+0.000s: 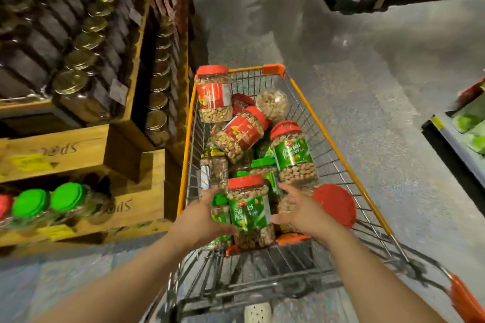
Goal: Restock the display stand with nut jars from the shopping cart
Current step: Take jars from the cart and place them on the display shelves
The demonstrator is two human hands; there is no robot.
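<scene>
Pistachio jar with the red lid and green label stands upright at the near end of our shopping cart, and both hands are on it. Our left hand has spread fingers pressing the jar's left side, thumb curling toward the label. Our right hand comes in from the jar's right, fingers splayed, thumb tip touching the label; whether the other fingers touch is hard to tell. So the jar's clamped between the two rather than wrapped by either.

Behind that jar the cart is a jumble: a second green-label pistachio jar upright, a red-label nut jar lying tilted, another red-label jar upright at the far left corner. A red lid faces up just right of our right hand.

Left of the cart, the wooden display stand sits very close to the orange rim; green-lidded jars lie in its lower crate. Right of the cart there's open grey floor.
</scene>
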